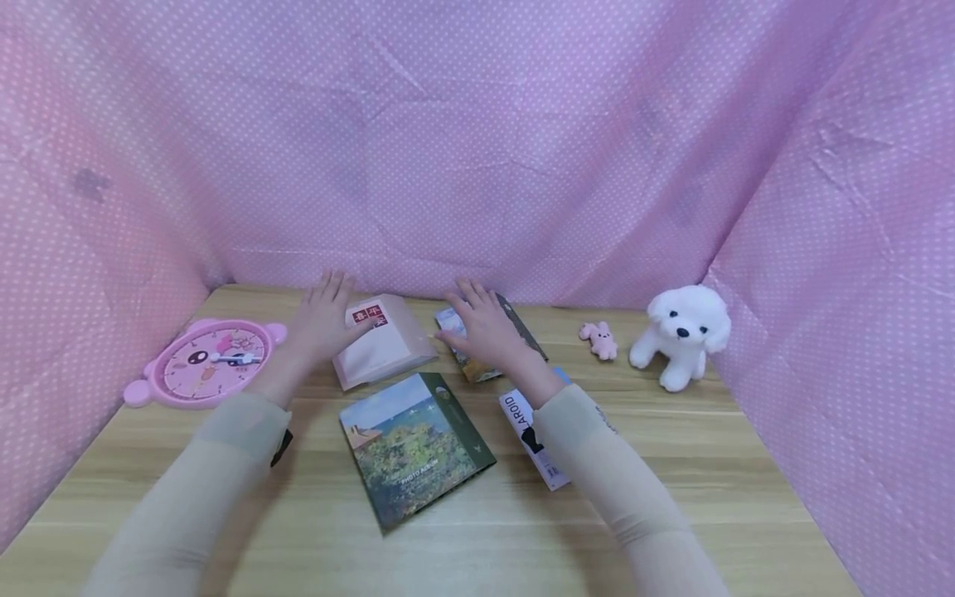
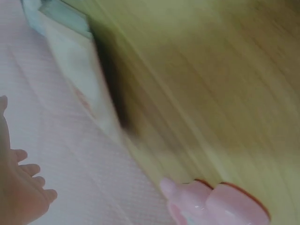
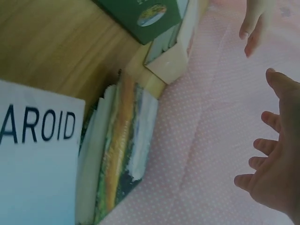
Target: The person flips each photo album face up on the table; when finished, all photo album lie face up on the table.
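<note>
My left hand (image 1: 322, 322) is held out with straight, spread fingers and nothing in it. Its thumb overlaps a pale pink album (image 1: 380, 352) with red character squares in the head view. Fingers spread as well, my right hand (image 1: 487, 332) hovers over a painted-cover album (image 1: 477, 370), partly hiding it. From the right wrist view, that hand (image 3: 276, 154) is seen apart from the books. Nearer me lies a green-spined photo album (image 1: 418, 444). Under my right forearm is a white album (image 1: 531, 435) with "AROID" lettering, partly covered by the sleeve.
At the left on the wooden table (image 1: 313, 531) lies a pink animal-shaped clock (image 1: 212, 363). To the right are a small pink plush toy (image 1: 601, 342) and a white plush dog (image 1: 682, 333). A pink dotted curtain (image 1: 462, 149) encloses the back and sides.
</note>
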Demonstrator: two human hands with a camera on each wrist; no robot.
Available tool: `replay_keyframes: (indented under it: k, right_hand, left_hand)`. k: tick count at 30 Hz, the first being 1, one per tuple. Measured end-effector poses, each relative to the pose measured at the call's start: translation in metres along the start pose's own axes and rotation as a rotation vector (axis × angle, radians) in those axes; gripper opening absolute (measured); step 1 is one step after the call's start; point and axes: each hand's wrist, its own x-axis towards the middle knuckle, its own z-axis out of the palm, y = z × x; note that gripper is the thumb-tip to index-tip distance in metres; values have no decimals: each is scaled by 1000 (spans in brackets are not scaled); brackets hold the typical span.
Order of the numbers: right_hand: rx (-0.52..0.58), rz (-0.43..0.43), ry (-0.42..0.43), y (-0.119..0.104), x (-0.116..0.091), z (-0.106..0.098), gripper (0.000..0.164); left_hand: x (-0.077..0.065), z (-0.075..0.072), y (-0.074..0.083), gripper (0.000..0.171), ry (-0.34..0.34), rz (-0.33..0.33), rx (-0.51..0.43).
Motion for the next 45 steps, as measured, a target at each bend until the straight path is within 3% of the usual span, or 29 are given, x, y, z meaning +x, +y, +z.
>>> replay_keyframes:
  k: [10, 13, 18, 26, 34, 45]
  right_hand:
    - [184, -51, -111, 2, 26, 40, 73]
    - [246, -57, -142, 2, 31, 48, 73]
    - [286, -75, -203, 5, 39, 60, 76]
    - [339, -45, -324, 9, 45, 72, 77]
    - [363, 5, -351, 8, 45, 85, 70]
    - [287, 25, -316, 4, 50, 90, 67]
  left_hand:
    - [8, 18, -16, 94, -89, -31, -28]
    - [11, 26, -20, 93, -85, -34, -66]
    - [14, 39, -25, 96, -86, -19, -124]
    - [20, 50, -37, 94, -165, -73, -163]
    - [23, 50, -49, 96, -223, -105, -147]
    - [26, 47, -50, 90, -215, -106, -220]
